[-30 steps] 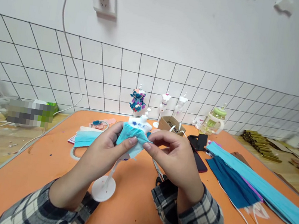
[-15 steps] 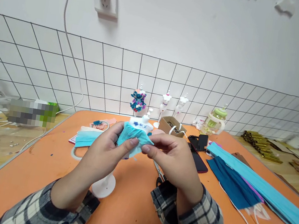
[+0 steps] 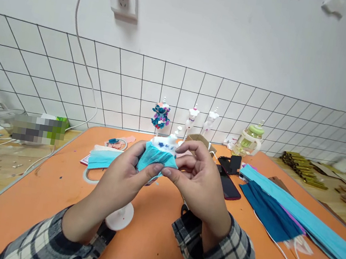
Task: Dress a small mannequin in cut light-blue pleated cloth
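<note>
A small white dress form (image 3: 171, 141) with blue marks across its chest tilts between my hands, and its round base (image 3: 121, 217) shows below. A piece of thin turquoise fabric (image 3: 158, 157) is draped across the front of its torso. My left hand (image 3: 124, 178) is closed around the form from the left, thumb pressing on the fabric. At the fabric's lower right edge, my right hand (image 3: 199, 182) pinches it between thumb and fingers. The two thumb tips nearly meet. My hands hide most of the form's lower torso.
Scissors (image 3: 184, 209) lie partly under my right wrist. A dark blue mask (image 3: 273, 211) and long turquoise fabric strips (image 3: 303, 218) lie right, near a phone (image 3: 231, 187). Behind stand a decorated dress form (image 3: 160, 116), two white ones, a cardboard box (image 3: 198, 138) and a bottle (image 3: 249, 141).
My right hand has moved in closer, and the fabric corner that was pulled out to the right now lies against the form. The form's top has shifted slightly right.
</note>
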### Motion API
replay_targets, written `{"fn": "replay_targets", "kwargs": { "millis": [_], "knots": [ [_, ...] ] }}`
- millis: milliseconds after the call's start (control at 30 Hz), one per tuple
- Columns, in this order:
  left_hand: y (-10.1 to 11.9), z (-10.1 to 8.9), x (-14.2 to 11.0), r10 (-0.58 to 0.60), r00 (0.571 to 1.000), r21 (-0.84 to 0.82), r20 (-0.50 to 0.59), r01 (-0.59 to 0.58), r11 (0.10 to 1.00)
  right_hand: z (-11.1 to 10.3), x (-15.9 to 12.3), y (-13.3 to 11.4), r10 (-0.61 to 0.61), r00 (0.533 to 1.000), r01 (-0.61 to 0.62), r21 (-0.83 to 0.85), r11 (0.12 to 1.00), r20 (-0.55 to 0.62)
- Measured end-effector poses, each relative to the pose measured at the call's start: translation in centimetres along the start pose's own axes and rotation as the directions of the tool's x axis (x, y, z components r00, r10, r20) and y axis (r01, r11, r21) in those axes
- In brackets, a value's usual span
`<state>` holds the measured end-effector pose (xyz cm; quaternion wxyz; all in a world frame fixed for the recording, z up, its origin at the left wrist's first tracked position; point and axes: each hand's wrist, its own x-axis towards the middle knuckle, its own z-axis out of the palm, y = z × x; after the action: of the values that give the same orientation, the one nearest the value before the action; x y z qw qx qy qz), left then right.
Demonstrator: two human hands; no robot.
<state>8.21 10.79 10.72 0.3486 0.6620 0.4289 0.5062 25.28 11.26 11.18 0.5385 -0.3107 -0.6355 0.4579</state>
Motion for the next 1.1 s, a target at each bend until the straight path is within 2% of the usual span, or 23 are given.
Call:
{"fn": "replay_targets", "kwargs": {
  "millis": [133,233,433,533,633,733,900,1100],
  "knots": [
    [0.10,-0.27,0.04,-0.001,0.992,-0.117,0.123,0.016,0.993,-0.20,-0.01,-0.13,-0.012,0.999,0.008,-0.099,0.995,-0.042],
    [0.12,-0.35,-0.07,0.007,0.984,-0.142,0.179,0.019,0.990,-0.29,0.08,-0.32,-0.017,0.997,0.008,-0.113,0.994,-0.076],
    [0.05,-0.12,-0.11,-0.003,0.989,-0.129,0.151,0.023,0.991,-0.47,0.15,-0.39,-0.013,0.997,0.003,-0.122,0.993,-0.082],
    [-0.07,-0.30,-0.18,-0.013,0.983,-0.174,0.185,0.045,0.984,-0.51,0.15,-0.34,-0.025,0.997,0.012,-0.163,0.987,-0.079],
    [-0.18,-0.70,-0.40,0.024,0.967,-0.249,0.253,0.041,0.968,-0.54,0.16,-0.44,-0.023,0.996,0.007,-0.182,0.983,-0.082],
    [-0.32,-0.72,-0.53,0.050,0.967,-0.259,0.250,0.017,0.966,-0.54,0.12,-0.49,-0.021,0.996,0.003,-0.200,0.980,-0.087],
    [-0.61,0.05,-0.36,-0.018,0.989,-0.125,0.149,0.037,0.991,-0.51,-0.06,-0.33,-0.034,0.996,0.015,-0.230,0.973,-0.081],
    [-0.38,0.17,-0.41,-0.071,0.967,-0.239,0.245,0.131,0.962,-1.02,-0.10,-0.77,-0.051,0.997,0.033,-0.271,0.962,-0.060]
  ]
}}
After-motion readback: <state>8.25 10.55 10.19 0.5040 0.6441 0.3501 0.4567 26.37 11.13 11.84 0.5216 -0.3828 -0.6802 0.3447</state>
